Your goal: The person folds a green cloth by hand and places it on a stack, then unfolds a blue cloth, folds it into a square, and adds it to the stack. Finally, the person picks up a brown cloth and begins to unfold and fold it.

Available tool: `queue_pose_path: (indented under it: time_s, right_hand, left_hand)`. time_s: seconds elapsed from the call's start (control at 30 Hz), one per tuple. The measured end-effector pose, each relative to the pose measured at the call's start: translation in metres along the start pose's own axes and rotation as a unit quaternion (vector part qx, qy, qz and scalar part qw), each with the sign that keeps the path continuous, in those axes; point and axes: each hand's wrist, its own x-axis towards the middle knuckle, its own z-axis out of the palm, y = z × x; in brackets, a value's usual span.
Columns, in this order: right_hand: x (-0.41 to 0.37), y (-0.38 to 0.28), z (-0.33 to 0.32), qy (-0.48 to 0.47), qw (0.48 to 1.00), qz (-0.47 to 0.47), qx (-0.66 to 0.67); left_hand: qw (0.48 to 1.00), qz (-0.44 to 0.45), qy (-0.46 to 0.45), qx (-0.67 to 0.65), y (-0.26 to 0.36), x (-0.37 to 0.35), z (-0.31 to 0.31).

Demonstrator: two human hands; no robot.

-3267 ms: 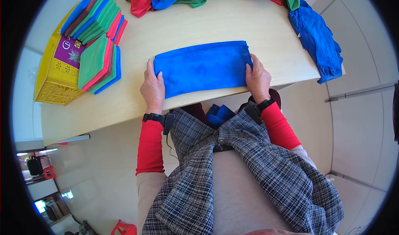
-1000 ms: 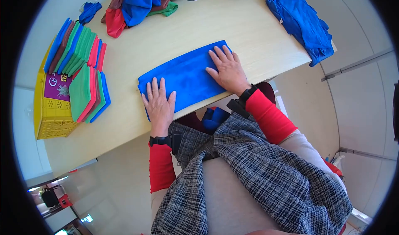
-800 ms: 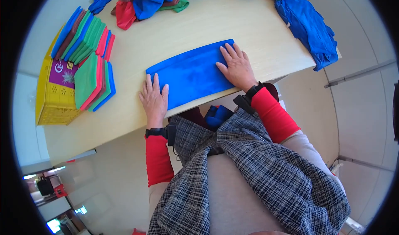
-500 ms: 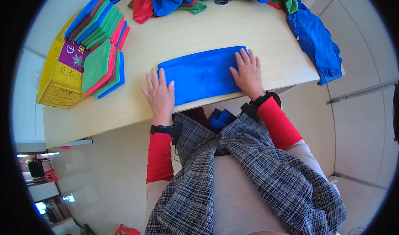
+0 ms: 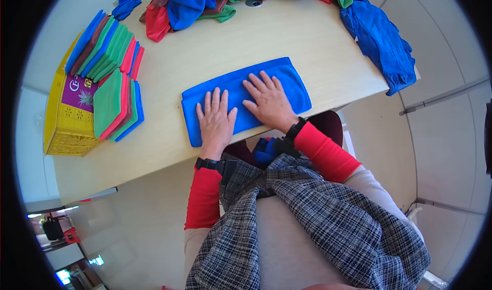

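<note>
A blue cloth (image 5: pixel 238 82), folded into a wide rectangle, lies flat near the front edge of the table. My left hand (image 5: pixel 215 120) rests palm down on its left part, fingers spread. On its middle and right lies my right hand (image 5: pixel 270 101), also flat with the fingers apart. Neither hand grasps anything; both touch the top of the cloth. The cloth's front edge runs close along the table edge, and parts of it are covered by the hands.
At the left a yellow crate (image 5: pixel 72 131) holds a row of folded green, red, blue and brown cloths (image 5: pixel 105 46). A heap of crumpled cloths (image 5: pixel 189 5) lies along the back of the table (image 5: pixel 154 95). Blue fabric (image 5: pixel 379 38) hangs over the right edge.
Both hands have moved inward from the cloth's left and right ends onto its surface. The right hand moved left. The view has shifted slightly.
</note>
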Motion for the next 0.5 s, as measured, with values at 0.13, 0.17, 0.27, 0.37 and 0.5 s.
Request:
queue_pose_path:
  time_s: [0.13, 0.17, 0.27, 0.37, 0.5]
  right_hand:
    - [-0.006, 0.037, -0.014, -0.005, 0.998, 0.049, -0.037]
    - [-0.007, 0.044, -0.016, 0.001, 0.997, 0.058, -0.044]
    - [-0.010, 0.055, -0.023, 0.002, 0.996, 0.078, -0.050]
    - [-0.015, 0.063, -0.026, -0.004, 0.993, 0.103, -0.048]
    - [-0.024, 0.085, -0.024, 0.043, 0.992, 0.112, -0.032]
  left_hand:
    - [1.000, -0.021, -0.006, 0.009, -0.013, -0.001, 0.001]
    - [0.999, -0.030, -0.002, 0.014, -0.018, -0.001, 0.001]
    - [0.999, -0.045, 0.001, 0.013, -0.026, 0.000, 0.001]
    - [0.998, -0.066, 0.000, 0.012, -0.036, -0.002, -0.001]
    - [0.994, -0.105, 0.003, 0.006, -0.047, -0.003, -0.004]
